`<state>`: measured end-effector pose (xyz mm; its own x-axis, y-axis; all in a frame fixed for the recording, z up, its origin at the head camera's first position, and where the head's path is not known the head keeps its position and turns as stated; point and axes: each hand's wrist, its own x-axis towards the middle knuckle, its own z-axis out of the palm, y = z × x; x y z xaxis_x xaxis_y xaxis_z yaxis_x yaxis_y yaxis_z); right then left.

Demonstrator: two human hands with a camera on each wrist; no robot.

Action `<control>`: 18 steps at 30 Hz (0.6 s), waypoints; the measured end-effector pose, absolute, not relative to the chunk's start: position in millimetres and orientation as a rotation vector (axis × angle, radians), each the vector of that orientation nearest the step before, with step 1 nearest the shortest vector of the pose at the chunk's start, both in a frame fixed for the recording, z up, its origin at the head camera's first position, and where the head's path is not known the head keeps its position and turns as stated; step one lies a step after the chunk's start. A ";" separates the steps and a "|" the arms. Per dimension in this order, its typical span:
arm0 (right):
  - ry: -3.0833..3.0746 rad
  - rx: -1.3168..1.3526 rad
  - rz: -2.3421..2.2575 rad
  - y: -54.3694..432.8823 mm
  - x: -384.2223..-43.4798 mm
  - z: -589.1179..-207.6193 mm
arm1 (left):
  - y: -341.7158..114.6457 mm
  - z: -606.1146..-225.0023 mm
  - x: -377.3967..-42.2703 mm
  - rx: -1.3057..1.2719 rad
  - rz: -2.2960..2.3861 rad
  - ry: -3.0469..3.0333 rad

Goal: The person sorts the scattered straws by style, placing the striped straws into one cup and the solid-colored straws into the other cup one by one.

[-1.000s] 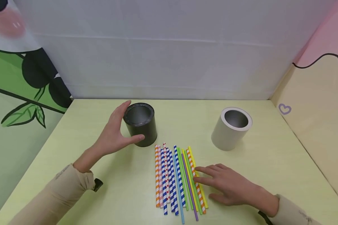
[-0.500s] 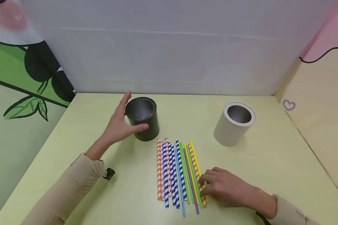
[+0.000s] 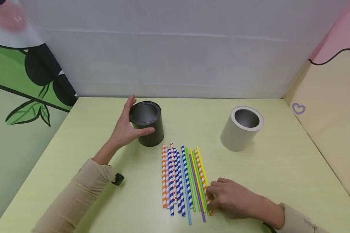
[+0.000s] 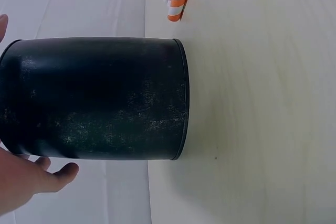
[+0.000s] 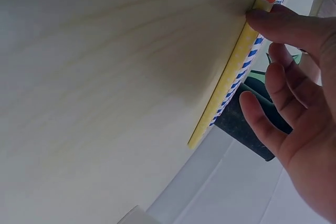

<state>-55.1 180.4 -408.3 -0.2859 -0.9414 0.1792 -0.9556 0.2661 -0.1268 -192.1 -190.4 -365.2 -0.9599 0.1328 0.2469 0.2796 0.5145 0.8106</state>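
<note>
My left hand (image 3: 123,129) is around an upright black cylindrical cup (image 3: 148,136), thumb across its front and fingers along its left and far side. Several of those fingers (image 4: 39,179) show beside the cup's wall in the left wrist view; their tips look slightly apart from it. A row of several coloured straws (image 3: 180,181) lies on the table in front, some striped, some plain. At the row's right edge my right hand (image 3: 228,197) pinches the near end of a yellow straw (image 5: 226,85). An orange-striped straw (image 3: 202,174) lies right beside it.
A white cylindrical cup (image 3: 239,136) stands upright at the back right of the table (image 3: 280,155). A grey-white wall (image 3: 178,64) closes the back edge, with printed panels (image 3: 332,106) at the sides.
My right hand has curled its fingers from a spread reach and closed onto the yellow straw's end. The left hand has come closer around the black cup. The view has shifted slightly.
</note>
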 end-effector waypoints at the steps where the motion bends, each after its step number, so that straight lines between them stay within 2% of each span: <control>1: -2.436 1.836 0.336 180.2 -54.7 -408.0 | -190.3 -365.5 -192.3 -0.350 -1.439 -2.597; 18: -2.448 1.842 0.354 169.9 -34.3 -406.4 | -195.9 -372.2 -185.1 -0.355 -1.460 -2.559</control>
<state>-34.3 169.9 -406.4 -0.2852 -0.9409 0.1828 -0.9541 0.2605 -0.1479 -185.1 -195.9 -372.2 -0.9564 0.1196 0.2663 0.2901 0.4914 0.8212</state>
